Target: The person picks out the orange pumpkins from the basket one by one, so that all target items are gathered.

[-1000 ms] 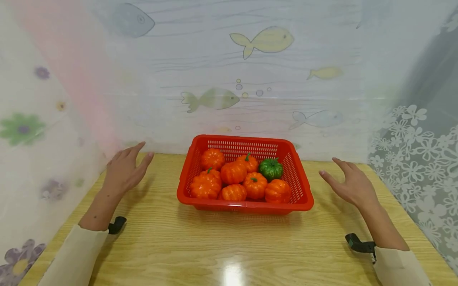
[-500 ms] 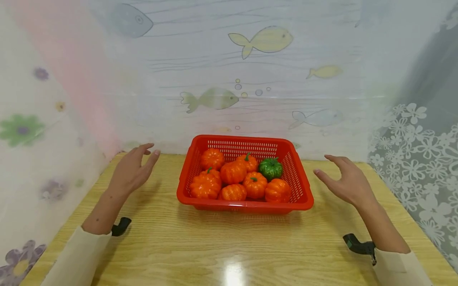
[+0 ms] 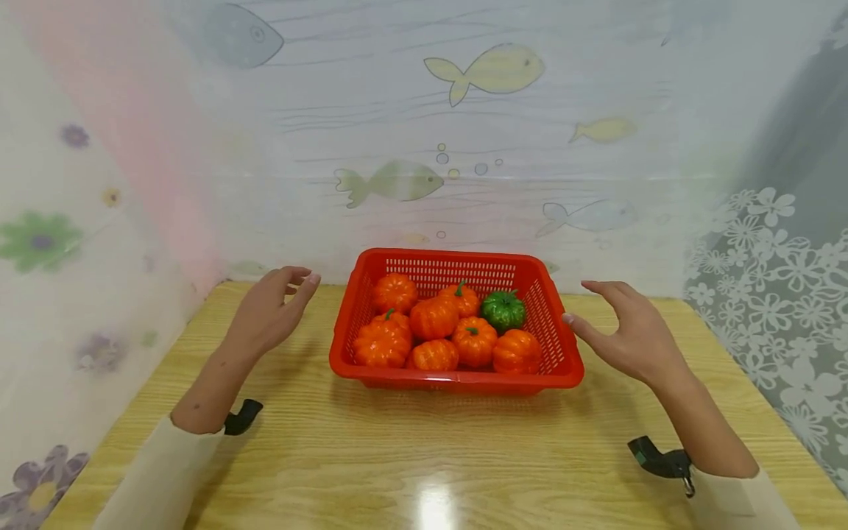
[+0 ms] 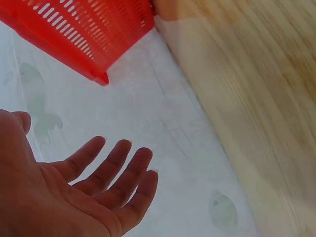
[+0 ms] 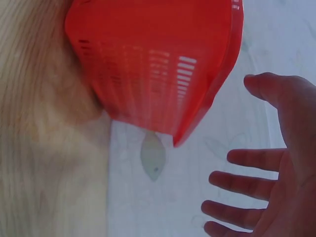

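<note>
A red plastic basket (image 3: 457,380) with slotted walls stands on the wooden table, holding several small orange pumpkins (image 3: 433,318) and a green pumpkin (image 3: 503,310) at its right. My left hand (image 3: 268,309) hovers to the basket's left, fingers spread and holding nothing. In the left wrist view the left palm (image 4: 74,197) is apart from the basket's corner (image 4: 98,69). On the other side, my right hand (image 3: 632,331) is very near the basket's right rim, its thumb tip in line with it. The right wrist view shows a gap between the right thumb (image 5: 269,86) and the basket wall (image 5: 158,74).
The light wooden table (image 3: 371,456) stretches in front of the basket. Behind it hangs a pale sheet (image 3: 318,221) with printed fish, close to the basket's back. A flowered curtain (image 3: 775,309) borders the right side. Each wrist carries a black camera mount (image 3: 659,460).
Both hands have moved inward toward the basket, the left one rightward and the right one leftward. The basket and the pumpkins have stayed in place.
</note>
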`<state>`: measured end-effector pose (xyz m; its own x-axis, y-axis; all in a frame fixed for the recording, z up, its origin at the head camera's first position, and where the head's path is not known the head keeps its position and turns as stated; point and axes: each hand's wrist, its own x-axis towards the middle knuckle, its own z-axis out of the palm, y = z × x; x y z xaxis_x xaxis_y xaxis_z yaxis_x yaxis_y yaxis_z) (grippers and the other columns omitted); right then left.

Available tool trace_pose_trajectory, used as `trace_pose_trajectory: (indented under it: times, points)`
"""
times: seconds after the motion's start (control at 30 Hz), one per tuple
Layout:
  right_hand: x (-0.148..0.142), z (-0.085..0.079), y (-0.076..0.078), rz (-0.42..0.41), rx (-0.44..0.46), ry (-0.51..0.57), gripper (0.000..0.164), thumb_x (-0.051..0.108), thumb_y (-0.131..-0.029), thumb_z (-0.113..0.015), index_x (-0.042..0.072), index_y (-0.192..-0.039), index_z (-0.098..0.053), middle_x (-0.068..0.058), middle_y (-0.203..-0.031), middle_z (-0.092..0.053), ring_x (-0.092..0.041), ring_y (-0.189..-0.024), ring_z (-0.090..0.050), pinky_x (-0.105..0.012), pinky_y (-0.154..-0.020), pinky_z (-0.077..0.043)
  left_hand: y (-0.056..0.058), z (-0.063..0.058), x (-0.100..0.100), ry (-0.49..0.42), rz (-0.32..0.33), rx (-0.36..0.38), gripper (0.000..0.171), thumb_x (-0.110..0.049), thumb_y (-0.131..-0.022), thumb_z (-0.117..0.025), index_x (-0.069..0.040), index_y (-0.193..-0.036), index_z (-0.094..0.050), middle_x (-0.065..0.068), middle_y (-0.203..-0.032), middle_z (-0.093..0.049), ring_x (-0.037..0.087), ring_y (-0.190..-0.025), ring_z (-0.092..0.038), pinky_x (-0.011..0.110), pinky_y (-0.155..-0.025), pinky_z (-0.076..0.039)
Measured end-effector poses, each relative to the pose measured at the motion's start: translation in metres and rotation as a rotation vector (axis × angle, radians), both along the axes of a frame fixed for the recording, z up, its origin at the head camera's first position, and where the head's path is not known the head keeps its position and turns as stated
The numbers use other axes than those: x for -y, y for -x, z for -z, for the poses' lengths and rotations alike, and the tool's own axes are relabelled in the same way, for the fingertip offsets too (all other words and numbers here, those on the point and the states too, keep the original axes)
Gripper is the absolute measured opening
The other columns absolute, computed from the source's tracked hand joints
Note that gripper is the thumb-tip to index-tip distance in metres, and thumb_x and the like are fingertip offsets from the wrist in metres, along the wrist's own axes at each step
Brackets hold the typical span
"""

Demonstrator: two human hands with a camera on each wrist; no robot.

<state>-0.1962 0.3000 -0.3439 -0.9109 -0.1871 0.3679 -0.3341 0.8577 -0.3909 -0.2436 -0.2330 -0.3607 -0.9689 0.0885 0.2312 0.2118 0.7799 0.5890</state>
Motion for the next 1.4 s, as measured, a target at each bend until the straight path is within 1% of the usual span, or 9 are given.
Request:
trace_pose_trajectory:
  times: [0.23, 0.37, 0.63, 0.73, 0.9, 1.03, 1.2, 1.3, 1.4]
  points:
    - [0.022, -0.007, -0.002, -0.043, 0.019, 0.012, 0.068, 0.048, -0.097, -0.074, 0.008, -0.150, -0.058, -0.019, -0.148, -0.058, -0.046, -0.136, -0.052, -0.072, -0.105, -0.044, 0.009, 0.000, -0.019, -0.021, 0.020, 0.074, 0.078, -0.065, -0.107, -0.041, -0.005, -0.156, -0.046, 0.021, -0.145, -0.058, 0.042, -0.130, -0.058, 0.062, -0.106, -0.051]
    - [0.034, -0.006, -0.001, -0.076, 0.012, 0.005, 0.068, 0.047, -0.095, -0.077, 0.007, -0.147, -0.060, -0.015, -0.145, -0.061, -0.042, -0.134, -0.055, -0.069, -0.106, -0.047, 0.013, -0.001, -0.032, -0.035, 0.022, 0.106, 0.076, -0.060, -0.108, -0.045, -0.004, -0.160, -0.040, 0.023, -0.145, -0.057, 0.043, -0.129, -0.059, 0.061, -0.105, -0.053]
    - [0.051, -0.008, 0.003, -0.123, 0.034, -0.030, 0.069, 0.050, -0.095, -0.075, 0.007, -0.147, -0.060, -0.016, -0.149, -0.058, -0.042, -0.136, -0.055, -0.067, -0.109, -0.046, 0.025, -0.004, -0.054, -0.100, 0.020, 0.137, 0.079, -0.056, -0.108, -0.047, -0.002, -0.164, -0.032, 0.025, -0.149, -0.054, 0.044, -0.130, -0.060, 0.059, -0.103, -0.055]
    - [0.056, -0.009, 0.006, -0.144, 0.038, -0.041, 0.066, 0.049, -0.096, -0.074, 0.009, -0.146, -0.060, -0.015, -0.147, -0.059, -0.041, -0.135, -0.056, -0.066, -0.109, -0.047, 0.030, -0.003, -0.059, -0.134, 0.019, 0.148, 0.078, -0.053, -0.108, -0.049, -0.002, -0.164, -0.031, 0.025, -0.149, -0.054, 0.044, -0.131, -0.060, 0.058, -0.104, -0.055]
    - [0.063, -0.012, 0.009, -0.169, 0.033, -0.052, 0.061, 0.044, -0.095, -0.077, 0.010, -0.143, -0.062, -0.014, -0.143, -0.062, -0.039, -0.130, -0.059, -0.063, -0.107, -0.049, 0.035, 0.001, -0.066, -0.159, 0.003, 0.177, 0.077, -0.048, -0.108, -0.052, -0.002, -0.165, -0.028, 0.026, -0.151, -0.052, 0.044, -0.133, -0.058, 0.057, -0.103, -0.056]
    - [0.070, -0.014, 0.011, -0.185, 0.072, -0.075, 0.062, 0.041, -0.094, -0.079, 0.008, -0.144, -0.062, -0.016, -0.144, -0.062, -0.042, -0.132, -0.058, -0.064, -0.108, -0.048, 0.037, 0.005, -0.069, -0.207, 0.011, 0.215, 0.075, -0.040, -0.108, -0.055, -0.006, -0.167, -0.024, 0.024, -0.153, -0.050, 0.042, -0.132, -0.058, 0.056, -0.100, -0.058]
    - [0.077, -0.012, 0.011, -0.196, 0.167, -0.128, 0.064, 0.038, -0.093, -0.079, 0.003, -0.143, -0.062, -0.020, -0.146, -0.060, -0.046, -0.136, -0.055, -0.065, -0.112, -0.045, 0.037, 0.012, -0.070, -0.299, 0.047, 0.261, 0.071, -0.029, -0.107, -0.051, -0.015, -0.170, -0.022, 0.022, -0.153, -0.049, 0.041, -0.125, -0.063, 0.054, -0.097, -0.060]
    - [0.082, -0.010, 0.009, -0.199, 0.208, -0.172, 0.063, 0.039, -0.093, -0.080, 0.002, -0.141, -0.064, -0.020, -0.141, -0.063, -0.043, -0.129, -0.060, -0.062, -0.108, -0.050, 0.036, 0.015, -0.071, -0.346, 0.064, 0.267, 0.069, -0.024, -0.106, -0.048, -0.019, -0.170, -0.022, 0.022, -0.151, -0.049, 0.042, -0.123, -0.063, 0.054, -0.096, -0.060]
    - [0.085, -0.008, 0.008, -0.200, 0.208, -0.222, 0.062, 0.042, -0.092, -0.080, 0.002, -0.138, -0.065, -0.019, -0.133, -0.067, -0.038, -0.118, -0.066, -0.058, -0.101, -0.055, 0.037, 0.017, -0.071, -0.393, 0.079, 0.267, 0.068, -0.022, -0.107, -0.046, -0.020, -0.170, -0.022, 0.023, -0.149, -0.050, 0.043, -0.123, -0.063, 0.055, -0.096, -0.060]
